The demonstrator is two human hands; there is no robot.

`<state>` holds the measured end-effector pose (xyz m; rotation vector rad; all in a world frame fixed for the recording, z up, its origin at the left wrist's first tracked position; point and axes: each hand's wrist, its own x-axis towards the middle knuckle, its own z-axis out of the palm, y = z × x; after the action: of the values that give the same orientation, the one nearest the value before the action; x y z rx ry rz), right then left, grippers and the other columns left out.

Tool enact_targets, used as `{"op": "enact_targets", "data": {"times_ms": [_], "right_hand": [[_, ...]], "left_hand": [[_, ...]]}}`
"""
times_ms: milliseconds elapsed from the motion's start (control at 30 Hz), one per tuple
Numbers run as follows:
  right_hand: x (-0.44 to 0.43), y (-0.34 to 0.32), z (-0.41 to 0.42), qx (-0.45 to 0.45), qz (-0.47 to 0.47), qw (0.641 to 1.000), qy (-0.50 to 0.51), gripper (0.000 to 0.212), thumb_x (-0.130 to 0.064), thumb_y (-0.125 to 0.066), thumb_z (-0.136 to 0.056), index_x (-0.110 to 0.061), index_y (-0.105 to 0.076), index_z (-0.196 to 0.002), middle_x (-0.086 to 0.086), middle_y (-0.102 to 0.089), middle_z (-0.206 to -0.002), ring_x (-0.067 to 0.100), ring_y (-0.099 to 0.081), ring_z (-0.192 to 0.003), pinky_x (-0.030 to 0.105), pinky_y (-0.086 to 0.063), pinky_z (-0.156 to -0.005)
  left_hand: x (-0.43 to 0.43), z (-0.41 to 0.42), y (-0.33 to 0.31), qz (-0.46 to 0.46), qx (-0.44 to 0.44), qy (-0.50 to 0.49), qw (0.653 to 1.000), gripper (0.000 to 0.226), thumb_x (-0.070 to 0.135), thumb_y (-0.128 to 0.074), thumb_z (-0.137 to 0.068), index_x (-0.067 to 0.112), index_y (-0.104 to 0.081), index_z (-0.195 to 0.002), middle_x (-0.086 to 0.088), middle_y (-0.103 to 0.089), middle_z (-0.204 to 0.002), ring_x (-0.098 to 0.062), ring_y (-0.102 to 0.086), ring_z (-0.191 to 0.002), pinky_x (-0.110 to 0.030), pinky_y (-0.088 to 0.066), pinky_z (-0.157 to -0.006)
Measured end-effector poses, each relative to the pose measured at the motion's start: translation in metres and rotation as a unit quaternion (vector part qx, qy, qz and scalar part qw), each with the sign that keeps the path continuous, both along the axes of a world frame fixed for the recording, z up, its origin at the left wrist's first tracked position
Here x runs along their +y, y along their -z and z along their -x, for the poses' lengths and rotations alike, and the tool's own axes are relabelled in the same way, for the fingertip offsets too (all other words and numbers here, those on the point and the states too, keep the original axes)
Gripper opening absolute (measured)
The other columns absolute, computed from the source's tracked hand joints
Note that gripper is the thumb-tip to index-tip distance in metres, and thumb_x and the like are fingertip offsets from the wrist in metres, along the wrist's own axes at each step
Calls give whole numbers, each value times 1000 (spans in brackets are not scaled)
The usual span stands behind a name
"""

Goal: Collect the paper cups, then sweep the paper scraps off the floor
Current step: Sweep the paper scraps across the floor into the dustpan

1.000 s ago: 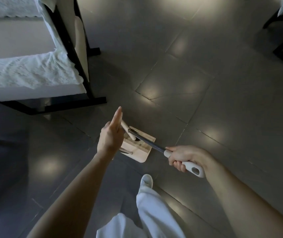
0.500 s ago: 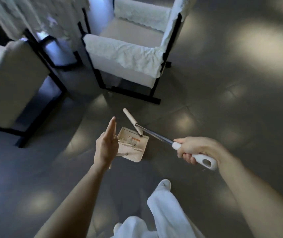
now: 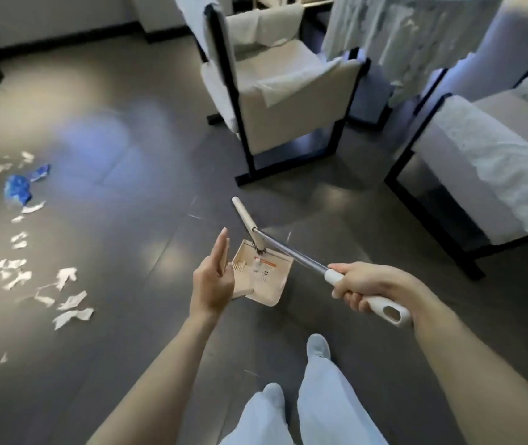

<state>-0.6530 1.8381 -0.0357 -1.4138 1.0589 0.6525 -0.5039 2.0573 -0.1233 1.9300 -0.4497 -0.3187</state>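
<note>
The right hand (image 3: 365, 289) curls round the white-gripped metal broom (image 3: 288, 250), bristles at the beige plastic dustpan (image 3: 266, 279), whose handle the straight-fingered left hand (image 3: 213, 279) partly hides (grip unclear), while blurred white torn paper scraps (image 3: 67, 308) lie well apart, leftward on the dark tiled floor (image 3: 128, 348).

Floor (image 3: 147, 364) under me: dark grey tiles, glossy, with soft light patches reflecting. Ahead is a beige armchair (image 3: 291, 104) on a black frame (image 3: 229, 91), white cloth (image 3: 266, 24) over its back. Second armchair (image 3: 468, 200) to my right, same build, lace cover (image 3: 497, 155) on the arm. White lace drape (image 3: 416, 36) between them. Pale wall (image 3: 47, 17) far left, dark skirting (image 3: 63, 43) at its base.
</note>
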Motion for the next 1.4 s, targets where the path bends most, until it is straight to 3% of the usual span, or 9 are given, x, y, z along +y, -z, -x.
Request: {"op": "enact_targets", "data": {"times_ms": [67, 167, 367, 567, 700, 867, 1100, 1267, 1400], "right_hand": [[22, 3, -42, -4, -7, 998, -59, 66, 1, -48, -92, -34, -31, -146, -4, -43, -42, 3, -36, -34, 14, -31, -32], [59, 11, -102, -10, -16, 990, -140, 68, 0, -48, -92, -34, -30, -147, -4, -43, -43, 4, -37, -34, 14, -32, -33], [138, 29, -220, -28, -37, 954, -296, 66, 1, -48, -91, -32, -31, -145, -4, -45, -40, 4, -37, -33, 15, -33, -33], [232, 43, -316, -42, -28, 893, -447, 23, 0, -47, -89, -20, -55, -95, -4, -42, -44, 6, -35, -35, 15, -32, -34], [295, 51, -347, -58, -17, 875, -481, 29, 2, -44, -84, -10, -59, -106, -3, -43, -44, 7, -35, -33, 15, -32, -35], [363, 67, -377, -78, 4, 858, -508, 36, 4, -40, -81, -5, -58, -110, 0, -43, -48, 10, -36, -35, 17, -35, -37], [422, 83, -438, -126, 48, 827, -546, 41, -6, -41, -79, -8, -56, -117, 1, -48, -45, 15, -42, -37, 21, -38, -38], [450, 85, -502, -132, 79, 810, -566, 29, -10, -41, -81, -4, -56, -105, 1, -50, -44, 17, -44, -36, 24, -40, -41], [469, 91, -566, -110, 86, 813, -566, 29, -2, -43, -83, -6, -56, -109, 7, -48, -53, 15, -43, -36, 21, -38, -39]], "left_hand": [[39, -15, -1, 7, 5, -62, 998, 79, 7, -48, -78, 68, -39, -128, 49, -49, -116, 8, -51, -118, -14, -35, -102], [96, -30, -1, -7, -6, -159, 987, 82, 2, -51, -79, 67, -38, -129, 41, -54, -113, 15, -51, -114, -3, -36, -94], [182, -57, -2, 11, 48, -316, 947, 71, 10, -49, -76, 42, -42, -140, 34, -53, -108, 12, -51, -108, -11, -35, -96], [257, -71, -7, -58, 29, -461, 885, 84, -5, -55, -84, 62, -35, -132, 36, -53, -95, 16, -53, -93, 6, -30, -79], [300, -74, -17, -50, 26, -535, 843, 81, -9, -52, -85, 54, -36, -133, 38, -50, -111, 31, -48, -94, 8, -30, -77], [356, -83, -18, -61, 31, -577, 814, 74, -10, -53, -86, 39, -38, -139, 19, -51, -118, 13, -43, -114, 10, -29, -71], [424, -124, 4, -70, 76, -560, 822, 84, -2, -54, -83, 66, -37, -130, 24, -55, -116, 22, -50, -98, 7, -30, -81], [449, -177, 13, -83, 96, -554, 823, 81, 7, -51, -83, 73, -34, -126, 2, -66, -123, -13, -61, -113, -16, -37, -96], [463, -226, 11, -97, 103, -571, 809, 82, 4, -54, -87, 70, -33, -129, 22, -56, -117, 3, -55, -106, 3, -30, -87]]}}
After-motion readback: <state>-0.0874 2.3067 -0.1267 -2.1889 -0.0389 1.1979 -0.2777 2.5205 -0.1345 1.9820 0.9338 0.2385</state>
